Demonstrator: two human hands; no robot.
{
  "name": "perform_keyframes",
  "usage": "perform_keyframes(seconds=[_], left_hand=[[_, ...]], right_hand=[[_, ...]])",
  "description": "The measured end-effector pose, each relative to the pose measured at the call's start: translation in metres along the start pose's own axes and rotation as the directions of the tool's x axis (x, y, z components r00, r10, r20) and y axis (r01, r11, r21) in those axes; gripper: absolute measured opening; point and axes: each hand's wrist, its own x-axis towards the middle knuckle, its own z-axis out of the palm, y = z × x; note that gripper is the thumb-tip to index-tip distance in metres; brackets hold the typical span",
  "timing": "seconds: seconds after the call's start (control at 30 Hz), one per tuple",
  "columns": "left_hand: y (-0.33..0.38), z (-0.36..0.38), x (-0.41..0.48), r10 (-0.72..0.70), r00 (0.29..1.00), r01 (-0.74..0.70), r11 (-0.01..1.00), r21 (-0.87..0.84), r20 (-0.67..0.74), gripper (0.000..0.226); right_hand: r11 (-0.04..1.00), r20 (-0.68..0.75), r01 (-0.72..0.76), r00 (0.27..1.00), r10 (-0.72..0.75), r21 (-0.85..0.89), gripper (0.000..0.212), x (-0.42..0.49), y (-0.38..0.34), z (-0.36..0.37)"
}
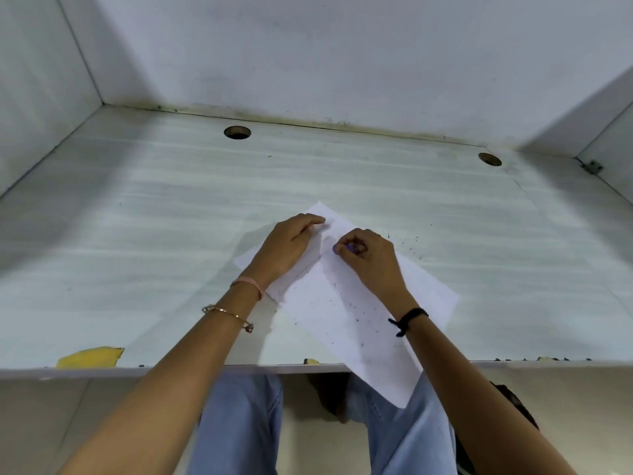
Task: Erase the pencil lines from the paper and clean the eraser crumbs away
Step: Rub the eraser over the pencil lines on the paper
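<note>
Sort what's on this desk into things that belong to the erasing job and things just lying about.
Belongs to the job: paper, held down by the left hand; purple eraser, pinched in the right hand; dark eraser crumbs on the paper and desk.
Just lying about: yellow patch at the desk's front edge; two round holes near the back wall.

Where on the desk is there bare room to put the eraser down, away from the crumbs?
Bare desk lies left of the paper, up to the side wall, and behind it, up to the two holes. Right of the paper, crumbs crowd the surface.
</note>
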Motion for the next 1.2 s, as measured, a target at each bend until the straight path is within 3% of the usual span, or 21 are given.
perform_keyframes(seconds=[0.13, 0.27, 0.37, 0.47, 0.73, 0.9, 1.03, 1.2], left_hand=[[-0.013, -0.019, -0.031, 0.046, 0.998, -0.057, 0.956, 0.288, 0.046, 0.035], [-0.024, -0.027, -0.055, -0.077, 0.981, -0.041, 0.814, 0.580, 0.178, 0.088], [-0.023, -0.022, -0.061, -0.129, 0.976, -0.033, 0.713, 0.700, 0.177, 0.094], [-0.019, -0.015, -0.063, -0.135, 0.982, -0.005, 0.669, 0.743, 0.129, 0.096], [-0.017, -0.005, -0.069, -0.118, 0.989, 0.015, 0.669, 0.743, 0.087, 0.115], [-0.020, -0.003, -0.068, -0.090, 0.993, -0.004, 0.642, 0.767, 0.080, 0.109], [-0.018, -0.003, -0.069, -0.091, 0.993, 0.006, 0.679, 0.734, 0.076, 0.111], [-0.022, -0.003, -0.067, -0.077, 0.994, -0.016, 0.633, 0.774, 0.083, 0.118]], right_hand=[[0.998, 0.004, -0.033, 0.999, 0.033, -0.045, 0.007, 0.007, -0.002, -0.005], [0.998, 0.007, -0.043, 0.999, 0.044, -0.053, 0.006, 0.010, -0.012, -0.004], [0.999, 0.062, -0.052, 0.997, 0.052, 0.011, 0.006, 0.002, -0.025, 0.007], [0.998, 0.132, -0.056, 0.990, 0.055, 0.004, 0.006, -0.010, -0.034, 0.019], [0.992, 0.167, 0.045, 0.986, -0.025, -0.115, 0.005, -0.013, -0.041, 0.017], [0.992, 0.358, 0.101, 0.931, -0.066, -0.080, 0.007, -0.028, -0.053, 0.022], [0.980, 0.224, 0.090, 0.973, -0.048, -0.179, 0.006, -0.007, -0.052, 0.015], [0.973, 0.433, 0.152, 0.899, -0.063, -0.174, 0.003, -0.022, -0.063, 0.020]])
